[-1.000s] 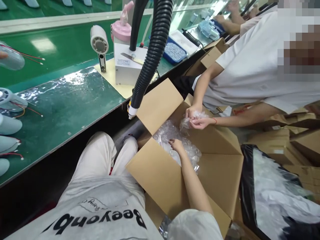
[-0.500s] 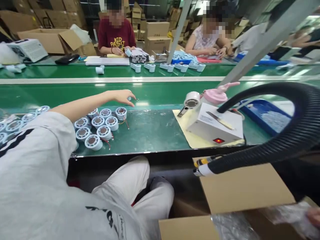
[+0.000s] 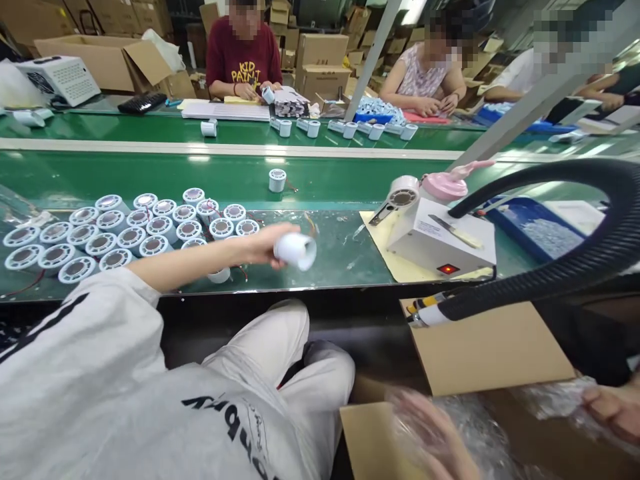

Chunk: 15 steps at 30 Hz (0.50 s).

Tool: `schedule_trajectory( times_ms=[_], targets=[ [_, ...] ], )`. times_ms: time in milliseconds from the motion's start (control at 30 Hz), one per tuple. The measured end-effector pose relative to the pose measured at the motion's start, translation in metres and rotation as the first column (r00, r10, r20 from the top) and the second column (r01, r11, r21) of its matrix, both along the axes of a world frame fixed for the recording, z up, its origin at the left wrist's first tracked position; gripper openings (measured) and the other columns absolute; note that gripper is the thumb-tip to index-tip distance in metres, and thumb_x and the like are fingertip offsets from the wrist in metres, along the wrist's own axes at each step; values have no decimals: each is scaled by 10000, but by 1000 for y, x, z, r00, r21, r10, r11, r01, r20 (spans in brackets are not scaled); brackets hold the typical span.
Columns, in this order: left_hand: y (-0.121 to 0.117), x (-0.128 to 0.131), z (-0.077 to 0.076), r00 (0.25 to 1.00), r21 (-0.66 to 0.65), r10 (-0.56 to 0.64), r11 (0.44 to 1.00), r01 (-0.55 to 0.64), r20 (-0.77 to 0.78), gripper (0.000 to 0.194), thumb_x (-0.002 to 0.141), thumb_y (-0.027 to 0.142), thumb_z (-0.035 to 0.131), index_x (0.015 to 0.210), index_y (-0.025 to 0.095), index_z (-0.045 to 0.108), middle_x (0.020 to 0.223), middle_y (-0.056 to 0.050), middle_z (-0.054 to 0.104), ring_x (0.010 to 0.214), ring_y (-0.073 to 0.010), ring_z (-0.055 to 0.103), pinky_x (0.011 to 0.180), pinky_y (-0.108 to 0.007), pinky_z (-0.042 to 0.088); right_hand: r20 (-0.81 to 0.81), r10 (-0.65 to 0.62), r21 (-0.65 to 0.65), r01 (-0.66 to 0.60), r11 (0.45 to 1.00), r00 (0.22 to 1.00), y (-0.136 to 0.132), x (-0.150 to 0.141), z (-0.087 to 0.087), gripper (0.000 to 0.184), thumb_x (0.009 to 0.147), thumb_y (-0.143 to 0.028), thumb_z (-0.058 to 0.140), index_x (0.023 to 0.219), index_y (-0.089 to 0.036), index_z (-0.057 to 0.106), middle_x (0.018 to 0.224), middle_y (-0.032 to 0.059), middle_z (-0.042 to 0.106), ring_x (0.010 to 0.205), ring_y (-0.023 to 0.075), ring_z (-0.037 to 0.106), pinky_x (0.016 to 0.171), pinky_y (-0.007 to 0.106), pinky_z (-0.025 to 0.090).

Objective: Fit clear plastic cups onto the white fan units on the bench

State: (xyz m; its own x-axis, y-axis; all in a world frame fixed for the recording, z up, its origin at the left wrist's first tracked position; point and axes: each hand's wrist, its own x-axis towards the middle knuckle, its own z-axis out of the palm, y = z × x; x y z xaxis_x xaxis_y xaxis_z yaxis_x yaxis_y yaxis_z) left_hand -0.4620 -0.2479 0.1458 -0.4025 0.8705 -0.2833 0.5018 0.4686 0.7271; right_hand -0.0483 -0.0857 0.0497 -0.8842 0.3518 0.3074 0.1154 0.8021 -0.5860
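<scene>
My left hand (image 3: 276,245) is closed round a pale blue cylindrical fan head (image 3: 299,252), held above the bench with its hollow end turned to me. Thin wires show just beyond it. Beneath and behind my left forearm stand several like fan heads (image 3: 131,237) with round vented tops, in a close group. One more fan head (image 3: 277,180) stands alone on the green conveyor (image 3: 340,177). A blurred hand (image 3: 433,427) enters from the bottom edge beside clear plastic (image 3: 470,427); I cannot tell whether it is my right hand or another person's.
On the right stand a white box-shaped machine (image 3: 440,237) with a lit red switch and a thick black hose (image 3: 560,280). An open carton (image 3: 495,353) sits below the bench edge. Another person's hand (image 3: 615,407) touches plastic there. Co-workers (image 3: 245,57) sit across the conveyor.
My left hand has drawn back from the conveyor and now holds a fan head over the bench. A single fan head shows on the conveyor. The blurred hand has come in at bottom right.
</scene>
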Motion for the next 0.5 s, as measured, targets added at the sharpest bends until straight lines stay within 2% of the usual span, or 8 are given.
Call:
schedule_trajectory(
  times_ms=[33,133,200,233,300,367,433,500],
  targets=[
    [-3,25,-11,995,-13,-47,999,48,88,552,1021,429,179,1091,112,626,750,-109,679,634,-211,640,551,-317,539,-6,48,86,-47,995,999,-18,-19,4,443,1015,-289,516,1456,-307,535,1282,111,663,1095,296,720,818,372,631],
    [-15,86,-37,909,-16,-229,968,251,349,396,967,452,395,924,167,667,700,-36,661,545,-153,584,515,-269,524,-103,22,342,15,939,994,-63,-73,14,410,969,-282,600,1377,-316,627,1312,125,618,1104,319,668,862,433,611],
    [-23,107,-45,824,19,-327,933,360,463,308,928,432,512,884,185,691,772,-20,692,632,-146,617,590,-257,539,-71,-23,391,49,919,997,-78,-95,18,372,945,-250,612,1306,-298,688,1336,152,608,1077,339,639,846,475,603],
    [-26,112,-46,805,57,-365,921,385,468,270,915,411,555,891,189,706,827,-21,711,711,-152,641,660,-258,545,-33,-42,376,51,925,999,-81,-100,19,332,932,-221,611,1236,-288,725,1339,155,611,1080,346,627,840,486,602],
    [-30,115,-46,828,170,-422,907,386,369,214,908,360,602,936,192,732,938,-33,733,867,-171,661,807,-272,525,50,-37,268,22,963,998,-81,-101,22,241,908,-175,615,1064,-275,769,1335,140,623,1114,346,619,847,489,607],
    [-32,114,-48,882,289,-421,889,354,212,208,919,342,610,970,193,746,984,-52,731,936,-188,653,877,-297,494,95,2,65,-8,998,995,-80,-95,25,137,898,-202,656,947,-269,764,1321,115,631,1157,331,626,867,470,614],
    [-33,115,-53,921,354,-368,884,306,123,250,898,402,675,1028,202,751,1003,-62,718,944,-203,644,883,-320,488,95,15,-159,1,987,995,-83,-89,29,70,905,-303,697,890,-259,750,1292,106,638,1162,314,648,884,453,614],
    [-34,117,-61,943,374,-312,893,251,112,451,792,500,806,1142,222,743,1032,-64,701,958,-218,636,884,-337,494,66,-35,-328,55,943,997,-87,-86,32,178,932,-375,676,827,-243,733,1232,105,658,1133,295,671,909,441,600]
  ],
)
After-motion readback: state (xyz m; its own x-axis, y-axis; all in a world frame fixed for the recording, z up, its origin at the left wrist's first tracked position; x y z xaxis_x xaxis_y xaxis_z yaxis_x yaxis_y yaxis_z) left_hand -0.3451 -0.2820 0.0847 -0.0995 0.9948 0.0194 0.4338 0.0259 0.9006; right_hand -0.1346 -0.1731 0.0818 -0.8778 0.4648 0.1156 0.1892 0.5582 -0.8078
